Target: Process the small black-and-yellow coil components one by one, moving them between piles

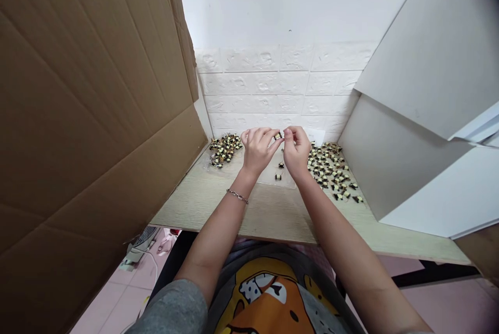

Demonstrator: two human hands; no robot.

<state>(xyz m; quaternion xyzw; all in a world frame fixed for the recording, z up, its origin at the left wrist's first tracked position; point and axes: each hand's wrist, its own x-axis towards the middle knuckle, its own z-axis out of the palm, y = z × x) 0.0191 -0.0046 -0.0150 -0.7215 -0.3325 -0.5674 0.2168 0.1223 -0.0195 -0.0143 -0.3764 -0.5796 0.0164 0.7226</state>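
Note:
Thumb and forefinger of my left hand [257,148] pinch a small transformer coil [277,136], yellow in the middle with black ends. Close beside it, my right hand [296,152] is closed, thumb against curled fingers, at the coil's right end. What lies between those right fingertips is too small to make out. Below the hands, a single coil [278,176] of the same kind rests on a clear plastic sheet [268,178], with another one just behind it.
A heap of coils [224,149] lies at the left rear of the wooden table [195,204]. Many more coils [331,168] spread over the right side. A cardboard panel [97,90] walls the left; white panels [413,152] stand right. Behind is a white brick-patterned wall [265,83].

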